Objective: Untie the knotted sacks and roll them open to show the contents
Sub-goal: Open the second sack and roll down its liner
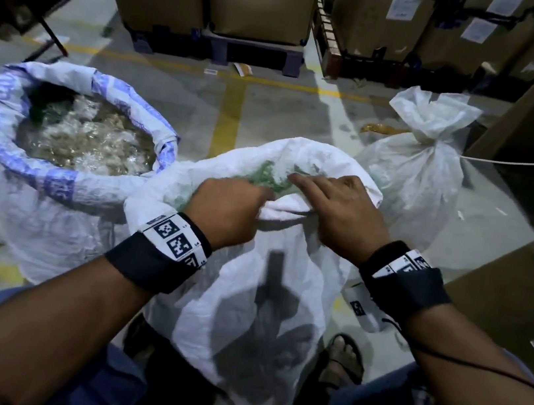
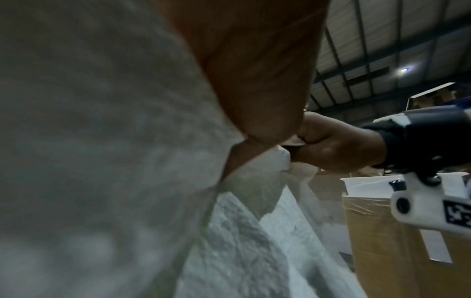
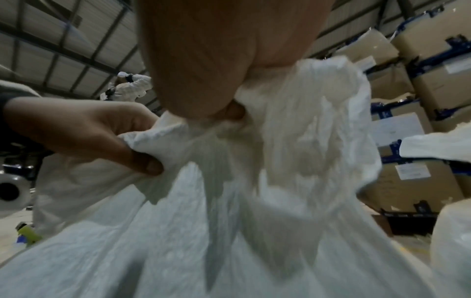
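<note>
A white woven sack [image 1: 266, 289] stands between my knees, its mouth loosened and green scraps [image 1: 269, 175] showing inside. My left hand [image 1: 255, 200] grips a bunched fold of the near rim. My right hand [image 1: 315, 192] lies over the rim beside it, fingers stretched to the left and thumb tucked under the fabric. In the right wrist view my left hand [image 3: 107, 133] pinches the fabric [image 3: 229, 221]. In the left wrist view my right hand [image 2: 331, 145] pinches the same fold. To the left a blue-printed sack [image 1: 63, 185] is rolled open on pale plastic scraps. A knotted sack [image 1: 415, 176] stands behind on the right.
Stacked cardboard boxes [image 1: 261, 0] on pallets line the back. More cartons [image 1: 522, 296] close in on the right. Yellow lines [image 1: 228, 116] cross the concrete floor. My sandalled foot [image 1: 345, 356] rests beside the middle sack. A figure in white [image 3: 132, 86] is far off.
</note>
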The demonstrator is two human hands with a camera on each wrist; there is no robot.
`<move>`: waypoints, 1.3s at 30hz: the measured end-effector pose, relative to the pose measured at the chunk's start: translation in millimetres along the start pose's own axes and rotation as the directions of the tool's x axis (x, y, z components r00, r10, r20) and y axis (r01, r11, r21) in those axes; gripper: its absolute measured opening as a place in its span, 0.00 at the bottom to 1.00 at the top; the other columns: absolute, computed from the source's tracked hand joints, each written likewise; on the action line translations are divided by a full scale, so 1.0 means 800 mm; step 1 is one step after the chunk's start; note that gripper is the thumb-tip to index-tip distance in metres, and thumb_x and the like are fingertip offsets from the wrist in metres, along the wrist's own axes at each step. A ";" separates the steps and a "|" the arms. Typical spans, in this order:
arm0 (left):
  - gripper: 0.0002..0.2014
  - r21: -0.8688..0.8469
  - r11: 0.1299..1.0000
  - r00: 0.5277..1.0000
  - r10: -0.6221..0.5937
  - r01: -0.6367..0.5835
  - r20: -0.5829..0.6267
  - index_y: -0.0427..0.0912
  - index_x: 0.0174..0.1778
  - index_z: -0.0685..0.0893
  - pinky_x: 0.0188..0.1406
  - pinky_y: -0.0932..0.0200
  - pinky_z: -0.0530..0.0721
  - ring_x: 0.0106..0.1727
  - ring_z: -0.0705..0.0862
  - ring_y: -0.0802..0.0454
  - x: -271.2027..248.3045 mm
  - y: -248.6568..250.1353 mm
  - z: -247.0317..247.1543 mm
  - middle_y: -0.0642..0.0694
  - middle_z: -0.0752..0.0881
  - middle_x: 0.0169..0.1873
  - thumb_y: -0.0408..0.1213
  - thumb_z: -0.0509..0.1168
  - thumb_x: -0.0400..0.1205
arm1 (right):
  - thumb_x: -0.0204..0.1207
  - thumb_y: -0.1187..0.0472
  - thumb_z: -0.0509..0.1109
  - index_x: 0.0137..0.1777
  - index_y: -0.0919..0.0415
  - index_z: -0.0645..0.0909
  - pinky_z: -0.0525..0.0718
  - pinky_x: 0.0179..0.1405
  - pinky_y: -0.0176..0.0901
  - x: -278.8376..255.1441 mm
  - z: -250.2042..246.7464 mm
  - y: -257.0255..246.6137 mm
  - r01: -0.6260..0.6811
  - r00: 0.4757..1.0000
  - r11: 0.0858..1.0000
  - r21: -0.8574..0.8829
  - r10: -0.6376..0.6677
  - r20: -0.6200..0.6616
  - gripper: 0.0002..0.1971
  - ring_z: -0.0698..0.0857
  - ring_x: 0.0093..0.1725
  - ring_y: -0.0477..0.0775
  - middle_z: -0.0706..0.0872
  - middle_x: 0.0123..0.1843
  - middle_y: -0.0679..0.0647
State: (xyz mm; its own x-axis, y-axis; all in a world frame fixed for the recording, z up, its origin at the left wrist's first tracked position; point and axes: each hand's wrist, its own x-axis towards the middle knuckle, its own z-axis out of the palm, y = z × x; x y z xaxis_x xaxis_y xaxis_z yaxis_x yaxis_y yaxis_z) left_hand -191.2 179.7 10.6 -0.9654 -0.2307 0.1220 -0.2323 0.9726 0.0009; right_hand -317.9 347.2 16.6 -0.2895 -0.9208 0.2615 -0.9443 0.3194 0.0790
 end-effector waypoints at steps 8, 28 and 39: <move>0.22 -0.002 0.998 0.998 0.057 -0.057 -0.031 0.42 0.70 0.72 0.36 0.48 0.73 0.50 0.85 0.36 0.007 0.006 0.010 0.41 0.86 0.53 0.32 0.57 0.79 | 0.78 0.48 0.65 0.84 0.61 0.64 0.72 0.57 0.58 -0.015 0.028 -0.003 -0.093 0.985 0.995 -0.025 0.096 0.147 0.36 0.81 0.62 0.64 0.81 0.67 0.60; 0.05 -0.049 0.977 0.938 0.185 -0.208 -0.293 0.44 0.45 0.80 0.31 0.46 0.73 0.41 0.79 0.39 0.001 0.007 0.002 0.42 0.80 0.44 0.34 0.63 0.74 | 0.63 0.64 0.75 0.45 0.58 0.79 0.74 0.37 0.51 0.002 0.021 0.003 0.020 0.996 0.998 0.056 -0.015 -0.090 0.12 0.83 0.40 0.63 0.84 0.38 0.53; 0.28 -0.091 0.979 0.982 0.186 -0.183 0.016 0.54 0.68 0.77 0.53 0.48 0.83 0.57 0.83 0.41 0.003 -0.028 0.010 0.49 0.87 0.58 0.59 0.69 0.73 | 0.67 0.69 0.65 0.42 0.65 0.82 0.74 0.37 0.54 -0.007 0.034 0.028 -0.180 0.966 0.979 -0.094 0.159 -0.203 0.05 0.84 0.47 0.68 0.86 0.54 0.65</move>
State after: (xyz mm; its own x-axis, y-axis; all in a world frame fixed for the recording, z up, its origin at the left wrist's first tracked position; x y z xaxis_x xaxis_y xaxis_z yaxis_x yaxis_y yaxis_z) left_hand -189.3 157.4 3.0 -0.9935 -0.0465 0.1041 -0.0395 0.9969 0.0685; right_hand -341.8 353.1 -9.1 -0.3978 -0.7937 0.4602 -0.8578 0.4997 0.1202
